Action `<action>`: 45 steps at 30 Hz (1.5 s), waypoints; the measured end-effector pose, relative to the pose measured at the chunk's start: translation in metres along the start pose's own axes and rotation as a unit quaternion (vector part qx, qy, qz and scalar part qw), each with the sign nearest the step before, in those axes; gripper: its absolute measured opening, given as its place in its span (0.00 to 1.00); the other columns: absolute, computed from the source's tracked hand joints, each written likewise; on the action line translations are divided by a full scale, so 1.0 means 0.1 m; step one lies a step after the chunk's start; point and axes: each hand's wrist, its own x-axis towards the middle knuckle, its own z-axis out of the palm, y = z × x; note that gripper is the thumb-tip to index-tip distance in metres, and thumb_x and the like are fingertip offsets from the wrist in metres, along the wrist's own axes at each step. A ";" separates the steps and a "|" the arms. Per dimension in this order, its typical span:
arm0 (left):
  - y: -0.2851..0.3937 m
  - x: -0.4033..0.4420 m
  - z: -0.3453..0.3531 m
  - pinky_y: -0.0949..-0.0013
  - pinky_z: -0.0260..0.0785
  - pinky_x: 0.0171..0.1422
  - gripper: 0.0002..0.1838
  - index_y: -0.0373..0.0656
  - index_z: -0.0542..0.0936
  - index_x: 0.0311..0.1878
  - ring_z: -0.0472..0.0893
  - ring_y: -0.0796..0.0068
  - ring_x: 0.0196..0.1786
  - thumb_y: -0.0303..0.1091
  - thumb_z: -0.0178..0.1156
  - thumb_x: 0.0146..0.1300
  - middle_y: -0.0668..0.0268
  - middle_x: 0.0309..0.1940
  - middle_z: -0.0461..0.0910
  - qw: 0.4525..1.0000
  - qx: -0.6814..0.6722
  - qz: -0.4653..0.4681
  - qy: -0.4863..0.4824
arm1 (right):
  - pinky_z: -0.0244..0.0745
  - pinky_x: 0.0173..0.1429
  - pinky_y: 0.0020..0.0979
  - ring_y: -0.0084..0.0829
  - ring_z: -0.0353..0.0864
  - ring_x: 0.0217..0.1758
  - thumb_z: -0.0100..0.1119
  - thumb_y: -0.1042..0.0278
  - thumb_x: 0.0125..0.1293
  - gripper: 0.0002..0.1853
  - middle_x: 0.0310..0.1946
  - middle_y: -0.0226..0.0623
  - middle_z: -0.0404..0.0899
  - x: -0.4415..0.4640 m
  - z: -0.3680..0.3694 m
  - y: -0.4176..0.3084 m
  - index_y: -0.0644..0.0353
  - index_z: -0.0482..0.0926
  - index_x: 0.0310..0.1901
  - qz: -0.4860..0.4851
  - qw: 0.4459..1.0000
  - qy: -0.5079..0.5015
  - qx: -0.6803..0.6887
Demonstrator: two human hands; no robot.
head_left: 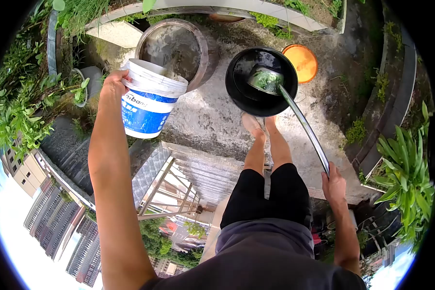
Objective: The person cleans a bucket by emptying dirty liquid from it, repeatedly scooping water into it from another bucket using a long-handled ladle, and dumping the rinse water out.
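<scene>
My left hand grips the rim of a white and blue plastic bucket, which tilts over the near side of a round stone-like vat. Dark, wet-looking contents show inside the vat. My right hand is closed round the end of a long metal handle. At its far end, the ladle's metal bowl sits inside a black bucket, with something greenish in it. An orange round lid or container lies beside the black bucket, to its right.
My bare feet stand on the concrete floor just below the black bucket. A low wall curves along the top. Leafy plants grow at the right and left edges. A metal frame and buildings show beyond the roof edge.
</scene>
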 end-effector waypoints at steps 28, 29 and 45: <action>-0.28 -0.57 0.02 0.68 0.64 0.26 0.10 0.31 0.79 0.32 0.73 0.72 0.21 0.25 0.70 0.52 0.62 0.23 0.77 0.965 0.093 0.241 0.054 | 0.80 0.41 0.48 0.51 0.85 0.39 0.52 0.58 0.68 0.17 0.31 0.52 0.80 1.12 1.13 -0.61 0.67 0.71 0.44 0.073 0.985 -0.098 0.118; -0.33 -0.60 -0.01 0.68 0.64 0.26 0.10 0.31 0.79 0.32 0.73 0.72 0.21 0.25 0.70 0.52 0.62 0.23 0.77 0.965 0.089 0.240 0.055 | 0.77 0.32 0.44 0.44 0.81 0.30 0.53 0.57 0.68 0.16 0.28 0.46 0.78 1.03 0.93 -0.64 0.65 0.71 0.42 0.140 0.954 -0.154 0.215; -1.68 -0.58 -0.67 0.73 0.68 0.38 0.06 0.43 0.78 0.33 0.76 0.78 0.29 0.26 0.66 0.55 0.70 0.27 0.78 0.942 -0.195 0.274 0.005 | 0.58 0.15 0.23 0.17 0.61 0.12 0.57 0.57 0.70 0.16 0.16 0.25 0.65 0.11 -0.46 -1.05 0.60 0.72 0.49 0.126 0.852 -0.302 0.409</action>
